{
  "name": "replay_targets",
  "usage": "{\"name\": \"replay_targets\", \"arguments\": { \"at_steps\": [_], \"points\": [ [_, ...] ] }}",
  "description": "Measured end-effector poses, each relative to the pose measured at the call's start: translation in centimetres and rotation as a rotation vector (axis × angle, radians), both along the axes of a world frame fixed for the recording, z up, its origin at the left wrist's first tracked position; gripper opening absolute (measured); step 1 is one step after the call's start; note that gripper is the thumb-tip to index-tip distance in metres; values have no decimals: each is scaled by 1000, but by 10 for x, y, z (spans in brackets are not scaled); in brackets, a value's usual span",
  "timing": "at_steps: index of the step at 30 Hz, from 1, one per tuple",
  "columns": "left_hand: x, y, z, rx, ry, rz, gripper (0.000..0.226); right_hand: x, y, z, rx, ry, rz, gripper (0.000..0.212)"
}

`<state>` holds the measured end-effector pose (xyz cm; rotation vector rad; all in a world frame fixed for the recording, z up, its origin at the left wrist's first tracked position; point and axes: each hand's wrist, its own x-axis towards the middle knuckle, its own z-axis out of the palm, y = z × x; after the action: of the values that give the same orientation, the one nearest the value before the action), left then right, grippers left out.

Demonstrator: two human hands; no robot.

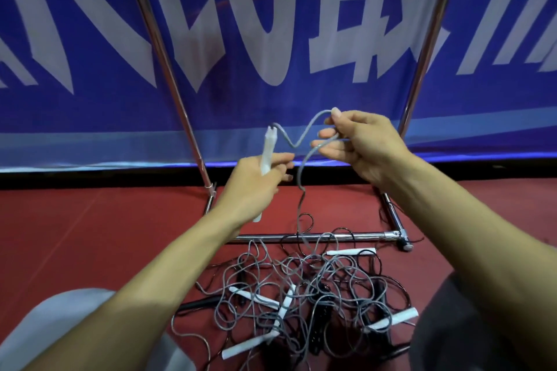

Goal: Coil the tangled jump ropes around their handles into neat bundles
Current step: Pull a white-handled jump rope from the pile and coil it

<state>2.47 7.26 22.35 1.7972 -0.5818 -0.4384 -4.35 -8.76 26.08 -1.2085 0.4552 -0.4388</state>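
A red sports floor [90,235] runs up to a blue banner [120,117] with large white lettering, stretched behind a chrome frame [271,238]. The left hand [256,182] has its grip closed round a white handle [267,150], a slim, smooth, tapered stick held nearly upright. From the tip above that grip a grey cord [294,141] springs out, dips in a kinked V and rises to the right hand [364,149], which pinches it between thumb and forefinger, a loop passing among the other fingers. Below both grips the cord drops, wavy and stiff-looking, into the tangle [301,289] on the floor, well beneath the hands, where thin grey and black ropes cross in loose curls around more white handles [394,318]. This looks like the start of a bundle: no turns lie on the handle yet. The next move likely calls for carrying the cord round the handle under light tension while slack pulls free of the pile, where it may snag.
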Motion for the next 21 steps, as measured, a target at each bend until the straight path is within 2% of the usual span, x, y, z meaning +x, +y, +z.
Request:
{"name": "replay_targets", "arguments": {
  "at_steps": [2,5,7,9,11,16,19,21],
  "points": [
    [-5,-3,-4,49,-9,-114,29,1,2,-1,160,-29,9,21],
    [-14,-3,-4,53,72,-322,29,1,1,0,385,-63,-13,22],
    [-16,-4,-5,39,73,-344,21,-1,-6,3,534,-116,-55,21],
    [-18,-4,-5,-23,82,-275,14,-3,-13,2,592,-154,-81,20],
    [-19,-6,-4,-97,118,-171,14,-4,-15,-2,521,-148,-65,22],
    [-9,-10,6,-397,341,117,12,-6,-7,-18,-37,126,104,37],
    [4,-4,14,-554,439,191,13,-5,4,-27,-207,290,292,41],
    [9,1,20,-640,476,194,18,-3,11,-34,-318,333,419,43]
  ]
}}
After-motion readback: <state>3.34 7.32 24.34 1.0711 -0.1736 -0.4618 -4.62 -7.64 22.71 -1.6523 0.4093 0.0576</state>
